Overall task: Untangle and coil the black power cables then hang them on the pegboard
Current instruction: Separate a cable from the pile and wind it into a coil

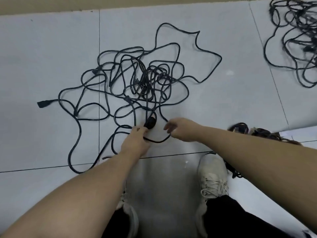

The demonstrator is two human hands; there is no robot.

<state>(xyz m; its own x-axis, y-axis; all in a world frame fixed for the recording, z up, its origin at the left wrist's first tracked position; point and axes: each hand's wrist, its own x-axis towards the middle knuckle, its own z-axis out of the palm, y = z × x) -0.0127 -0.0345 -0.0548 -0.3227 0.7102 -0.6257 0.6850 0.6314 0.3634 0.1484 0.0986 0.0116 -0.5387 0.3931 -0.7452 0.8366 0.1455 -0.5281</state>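
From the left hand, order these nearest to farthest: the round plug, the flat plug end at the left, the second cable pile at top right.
1. Round plug, at the left hand's fingertips.
2. Flat plug end, far left on the floor.
3. Second cable pile, top right corner.

Both bare forearms reach forward and down from the near edge of the view, converging toward the middle. The left hand (137, 140) lies palm down, knuckles up, its fingers curled and pinching something black at their tips. The right hand (180, 128) sits just right of it and slightly farther, apart from the left, with its wrist bent inward and its fingers hooked loosely round a thin strand. Below the arms, two legs in dark trousers end in pale laced shoes.
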